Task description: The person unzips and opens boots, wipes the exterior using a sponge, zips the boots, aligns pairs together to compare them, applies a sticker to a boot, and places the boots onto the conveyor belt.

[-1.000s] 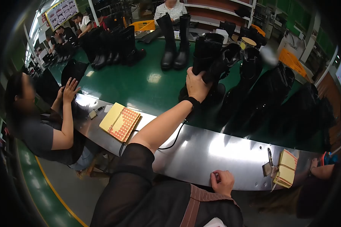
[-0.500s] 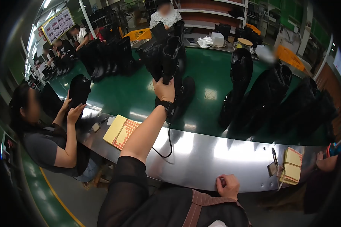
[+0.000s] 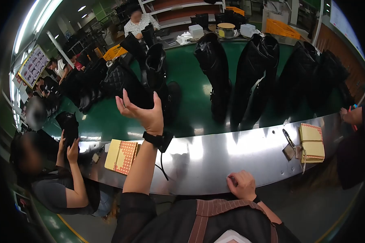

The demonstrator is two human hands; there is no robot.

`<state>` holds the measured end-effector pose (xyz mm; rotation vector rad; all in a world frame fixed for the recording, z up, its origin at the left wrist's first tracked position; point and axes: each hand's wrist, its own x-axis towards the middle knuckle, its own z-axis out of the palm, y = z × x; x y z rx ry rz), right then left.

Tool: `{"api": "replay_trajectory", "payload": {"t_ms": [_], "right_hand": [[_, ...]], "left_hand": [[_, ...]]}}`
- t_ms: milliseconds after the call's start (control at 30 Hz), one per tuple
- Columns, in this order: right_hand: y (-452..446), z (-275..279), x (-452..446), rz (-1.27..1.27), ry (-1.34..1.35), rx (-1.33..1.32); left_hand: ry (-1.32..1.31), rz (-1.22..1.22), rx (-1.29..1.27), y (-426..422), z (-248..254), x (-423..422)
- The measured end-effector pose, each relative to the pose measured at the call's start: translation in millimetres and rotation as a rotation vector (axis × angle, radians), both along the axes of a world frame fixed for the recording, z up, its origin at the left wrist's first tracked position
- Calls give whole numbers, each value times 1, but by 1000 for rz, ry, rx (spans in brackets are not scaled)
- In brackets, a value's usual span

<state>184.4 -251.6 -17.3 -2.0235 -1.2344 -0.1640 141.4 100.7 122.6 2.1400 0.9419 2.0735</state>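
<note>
My left hand (image 3: 141,113) is raised in front of a group of black boots, palm up and fingers spread, holding nothing. Right behind its fingers is a quilted black boot (image 3: 125,83), and beside that stands another black boot (image 3: 155,67) with its top open. Whether the fingertips touch the quilted boot, I cannot tell. A black strap with a dark box (image 3: 163,141) is on my left wrist, and a cable hangs from it. At the metal edge (image 3: 198,178) in front of me rests my right hand (image 3: 242,185), its fingers curled in with nothing visible in them.
More tall black boots (image 3: 215,77) stand along the green tabletop (image 3: 182,69). Yellow card stacks with orange stickers lie left (image 3: 121,156) and right (image 3: 312,141) on the metal strip. A co-worker (image 3: 65,182) at left holds a boot (image 3: 68,125). Another person's hand (image 3: 348,116) is far right.
My left hand has let go of the boot, and its fingers have spread. My view has turned to the right. The right hand stays at the metal edge, its fist slightly looser.
</note>
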Motion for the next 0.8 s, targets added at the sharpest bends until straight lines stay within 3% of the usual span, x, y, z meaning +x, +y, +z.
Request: {"api": "replay_trajectory", "payload": {"t_ms": [33, 100, 167, 233, 300, 400, 500, 700, 800], "right_hand": [[-1, 0, 1, 8, -13, -5], [-2, -1, 2, 0, -22, -20], [0, -1, 3, 20, -24, 54], [-5, -3, 4, 37, -38, 59], [-2, -1, 3, 26, -60, 45], [-2, -13, -2, 8, -80, 11], [-1, -27, 2, -5, -124, 77], [-2, -16, -5, -6, -127, 84], [-6, -24, -1, 23, -112, 42]], "left_hand": [[-2, -32, 143, -15, 9, 0], [100, -405, 177, -43, 19, 11], [437, -567, -20, -72, 25, 32], [590, -671, -214, -76, 8, 68], [623, -651, -221, -81, 9, 107], [513, -532, -442, -115, 25, 157], [510, -582, -658, -134, 41, 174], [511, -572, -522, -110, 20, 172], [350, -521, -494, -77, 11, 160]]}}
